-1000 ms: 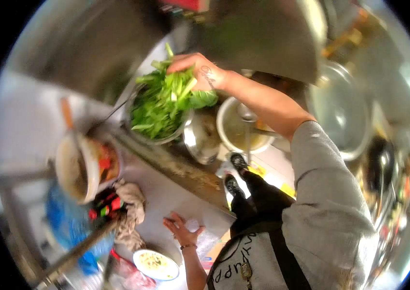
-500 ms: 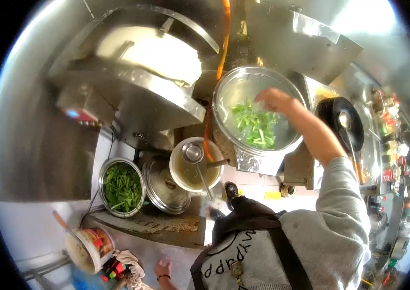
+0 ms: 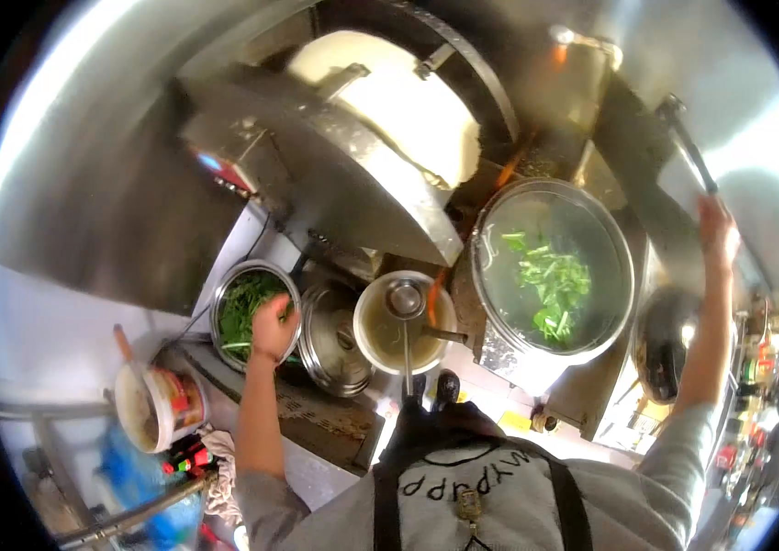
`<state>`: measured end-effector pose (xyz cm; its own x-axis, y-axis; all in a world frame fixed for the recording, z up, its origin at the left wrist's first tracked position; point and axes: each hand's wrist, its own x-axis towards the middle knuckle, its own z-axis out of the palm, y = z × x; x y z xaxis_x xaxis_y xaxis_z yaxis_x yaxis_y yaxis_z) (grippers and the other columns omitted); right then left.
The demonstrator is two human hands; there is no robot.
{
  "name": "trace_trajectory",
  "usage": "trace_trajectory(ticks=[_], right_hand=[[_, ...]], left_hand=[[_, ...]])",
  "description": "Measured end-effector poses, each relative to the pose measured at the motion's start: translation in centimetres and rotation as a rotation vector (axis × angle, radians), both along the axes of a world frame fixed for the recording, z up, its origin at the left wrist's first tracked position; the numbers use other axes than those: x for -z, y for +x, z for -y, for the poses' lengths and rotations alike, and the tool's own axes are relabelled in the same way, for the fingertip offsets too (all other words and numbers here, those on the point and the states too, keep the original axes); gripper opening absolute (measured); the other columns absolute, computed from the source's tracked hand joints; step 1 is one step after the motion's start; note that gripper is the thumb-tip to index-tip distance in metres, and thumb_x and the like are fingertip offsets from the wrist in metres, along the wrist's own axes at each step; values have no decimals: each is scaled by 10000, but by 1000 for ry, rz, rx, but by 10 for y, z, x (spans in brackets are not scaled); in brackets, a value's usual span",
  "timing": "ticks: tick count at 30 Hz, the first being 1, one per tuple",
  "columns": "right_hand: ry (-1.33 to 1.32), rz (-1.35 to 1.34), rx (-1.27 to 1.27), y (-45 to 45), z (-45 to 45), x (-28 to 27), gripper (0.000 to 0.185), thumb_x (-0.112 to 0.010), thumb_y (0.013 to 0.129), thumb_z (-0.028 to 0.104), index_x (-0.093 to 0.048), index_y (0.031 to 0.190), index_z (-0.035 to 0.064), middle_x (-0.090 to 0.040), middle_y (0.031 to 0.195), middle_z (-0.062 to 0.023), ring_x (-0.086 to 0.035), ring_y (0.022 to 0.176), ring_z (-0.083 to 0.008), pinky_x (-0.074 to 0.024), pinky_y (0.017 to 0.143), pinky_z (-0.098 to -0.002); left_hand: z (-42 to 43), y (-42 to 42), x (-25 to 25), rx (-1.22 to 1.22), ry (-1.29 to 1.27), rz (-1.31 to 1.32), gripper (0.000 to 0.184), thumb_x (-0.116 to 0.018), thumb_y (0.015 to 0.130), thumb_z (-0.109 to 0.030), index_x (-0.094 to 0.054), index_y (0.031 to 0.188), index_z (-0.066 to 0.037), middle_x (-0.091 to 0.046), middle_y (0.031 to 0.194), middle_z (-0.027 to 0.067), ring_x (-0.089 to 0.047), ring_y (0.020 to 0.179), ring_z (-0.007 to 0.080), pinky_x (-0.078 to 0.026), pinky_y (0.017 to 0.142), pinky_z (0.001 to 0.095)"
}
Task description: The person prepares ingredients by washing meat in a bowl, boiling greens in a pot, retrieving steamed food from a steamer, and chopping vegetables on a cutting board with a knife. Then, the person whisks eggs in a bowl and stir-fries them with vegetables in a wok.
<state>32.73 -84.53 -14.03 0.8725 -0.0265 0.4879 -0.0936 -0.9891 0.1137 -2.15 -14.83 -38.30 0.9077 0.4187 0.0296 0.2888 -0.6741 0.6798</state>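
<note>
My left hand point(image 3: 274, 328) is over the steel pot point(image 3: 217, 332) of cut leafy greens point(image 3: 244, 308), its fingers curled in; whether it holds any greens is hidden. My right hand point(image 3: 718, 231) is raised at the far right, closed around a long dark-handled utensil point(image 3: 689, 147) whose working end I cannot make out. Between my hands stands a large round pot point(image 3: 626, 308) of cloudy water, where loose greens point(image 3: 554, 289) float. To its left, a white bucket point(image 3: 361, 344) of broth holds a steel ladle point(image 3: 405, 298).
A round steel lid point(image 3: 334, 347) leans between the greens pot and the bucket. A big steamer-like vessel with a white cloth point(image 3: 389, 101) fills the upper middle. A dark wok point(image 3: 665, 344) sits below my right arm. A labelled tub point(image 3: 164, 409) stands lower left.
My right hand has left the large pot and gone right, now gripping a long utensil. My left hand has risen from the counter to the greens pot. The view has shifted.
</note>
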Motion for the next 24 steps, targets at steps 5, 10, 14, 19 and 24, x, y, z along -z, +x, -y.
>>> trace_trajectory(ticks=[5,10,14,19,24], right_hand=[[136,-181,295,-24,-50,-30,550,-383,912,584,-562,1231,174,-619,1153,-160,-592,1066,-308,-475,883,-428],[-216,89,68,-30,-102,-45,522,-488,912,444,-412,1368,203,-496,1338,-112,-457,1241,-316,-376,1030,-456],[-210,238,-346,-118,-131,-31,563,-615,855,233,-407,1368,133,-427,1399,-109,-408,1290,-296,-320,1077,-469],[41,-141,-561,-242,-139,38,457,-608,735,20,-559,1190,20,-474,1313,-169,-447,1231,-334,-375,1031,-454],[250,-557,-760,-307,-131,103,458,-648,752,83,-548,1197,37,-469,1294,-183,-454,1209,-342,-403,1012,-442]], left_hand=[[-123,127,23,-444,-597,368,395,-657,833,-125,-555,1205,-37,-575,1174,75,-583,972,169,-484,749,287],[-189,199,38,-506,-603,635,702,-599,760,42,-296,1384,-72,-524,1194,103,-514,1068,192,-448,862,324],[-164,195,4,-464,-559,681,791,-547,723,102,-213,1421,-66,-530,1195,145,-533,1006,213,-456,843,325],[-179,198,1,-537,-596,624,820,-516,719,106,-188,1442,-101,-557,1163,98,-518,876,172,-430,745,282],[-143,169,-7,-602,-807,566,785,-534,750,54,-224,1438,-162,-527,1145,16,-493,938,147,-419,785,326]])
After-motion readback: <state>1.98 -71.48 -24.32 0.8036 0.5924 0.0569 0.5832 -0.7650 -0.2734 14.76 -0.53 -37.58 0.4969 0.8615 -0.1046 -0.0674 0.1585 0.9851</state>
